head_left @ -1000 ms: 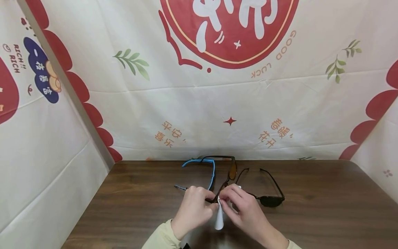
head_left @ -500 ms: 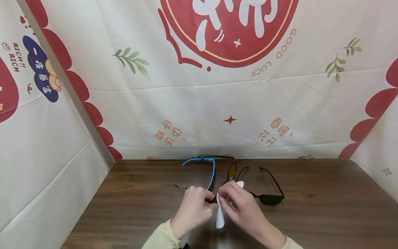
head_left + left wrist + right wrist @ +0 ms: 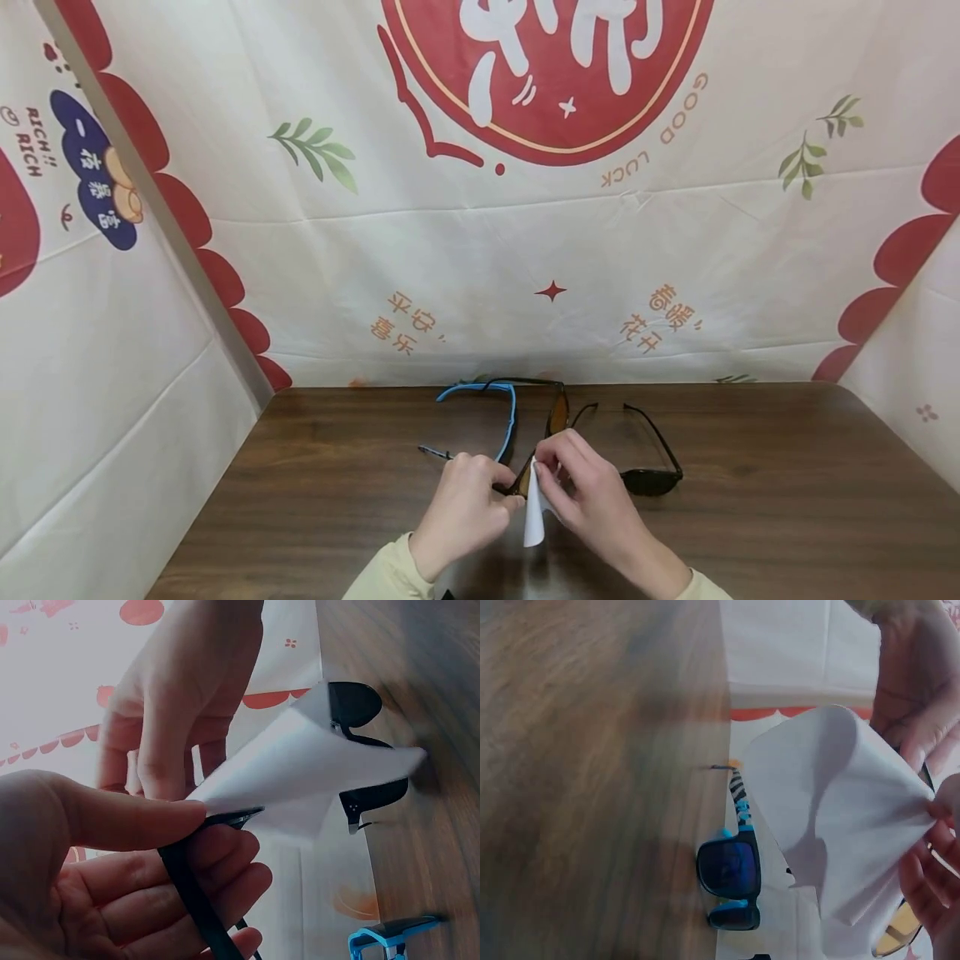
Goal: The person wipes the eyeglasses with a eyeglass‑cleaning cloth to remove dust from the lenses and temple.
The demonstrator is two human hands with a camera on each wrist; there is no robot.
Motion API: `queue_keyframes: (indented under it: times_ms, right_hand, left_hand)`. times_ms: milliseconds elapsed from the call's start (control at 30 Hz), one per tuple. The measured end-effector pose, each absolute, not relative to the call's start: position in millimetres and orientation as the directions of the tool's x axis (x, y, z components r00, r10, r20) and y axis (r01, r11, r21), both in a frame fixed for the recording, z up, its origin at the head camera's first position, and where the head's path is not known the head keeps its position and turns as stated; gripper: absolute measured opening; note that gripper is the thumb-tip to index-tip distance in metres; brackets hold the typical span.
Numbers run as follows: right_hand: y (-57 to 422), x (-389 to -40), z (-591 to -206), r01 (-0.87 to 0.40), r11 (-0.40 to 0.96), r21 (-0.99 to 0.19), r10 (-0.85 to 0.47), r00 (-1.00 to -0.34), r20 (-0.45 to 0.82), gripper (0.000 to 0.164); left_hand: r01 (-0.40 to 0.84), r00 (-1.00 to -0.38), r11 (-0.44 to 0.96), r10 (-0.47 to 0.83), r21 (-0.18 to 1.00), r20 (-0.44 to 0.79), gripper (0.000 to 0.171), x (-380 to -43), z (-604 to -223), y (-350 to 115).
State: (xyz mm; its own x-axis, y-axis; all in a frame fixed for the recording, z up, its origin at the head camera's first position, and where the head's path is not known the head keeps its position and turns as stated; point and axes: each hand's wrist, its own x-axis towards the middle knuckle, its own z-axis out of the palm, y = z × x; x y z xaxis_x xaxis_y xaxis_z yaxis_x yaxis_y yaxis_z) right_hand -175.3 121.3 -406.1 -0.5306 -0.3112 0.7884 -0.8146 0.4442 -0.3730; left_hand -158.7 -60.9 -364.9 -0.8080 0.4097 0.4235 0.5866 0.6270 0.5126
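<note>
My left hand [image 3: 467,510] pinches the dark frame of a pair of amber-lensed sunglasses [image 3: 558,412] near one end, thumb on one side and fingers on the other. In the left wrist view a black temple arm [image 3: 196,904] runs across its fingers. A thin white cloth [image 3: 533,518] is pinched in my right hand [image 3: 596,504], right beside the lens close to the left fingers. The cloth fans out in a loose fold in the right wrist view and covers much of the sunglasses there; an amber lens [image 3: 898,930] shows below it.
Blue-framed sunglasses [image 3: 513,421] with a patterned temple lie unfolded on the wooden table [image 3: 337,483], behind the left hand. Black sunglasses [image 3: 651,482] lie to the right, partly hidden by the right hand. A printed white curtain [image 3: 480,267] hangs along the table's back edge.
My right hand has shifted slightly up and right with the cloth, which shows less beyond its knuckles. More amber lens shows beside my left fingers. The left hand stays nearly still.
</note>
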Motion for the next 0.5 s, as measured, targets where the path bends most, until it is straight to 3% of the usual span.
queue_keyframes:
  times_ms: [100,233,333,500]
  right_hand:
    - [119.2,-172.5,-406.3,-0.86,0.398,-0.32,-0.375,-0.471,0.798,0.004]
    - [121.0,-171.3,-411.5,-0.89,0.354,-0.287,-0.43,-0.427,0.795,0.012]
    - [126.4,-173.7,-415.9,-0.87,0.369,-0.328,-0.413,-0.469,0.781,0.003]
    - [139.3,-180.7,-419.1,-0.82,0.427,-0.381,-0.354,-0.539,0.764,0.026]
  left_hand:
    - [0.6,-0.796,0.628,0.403,0.496,0.452,0.01,-158.2,-365.4,-60.9]
    - [0.597,-0.798,0.633,0.4,0.493,0.451,0.01,-158.3,-365.1,-61.2]
    - [0.583,-0.81,0.632,0.404,0.511,0.426,0.008,-157.9,-364.8,-61.6]
    - [0.583,-0.811,0.627,0.424,0.517,0.403,0.006,-156.2,-365.9,-60.6]
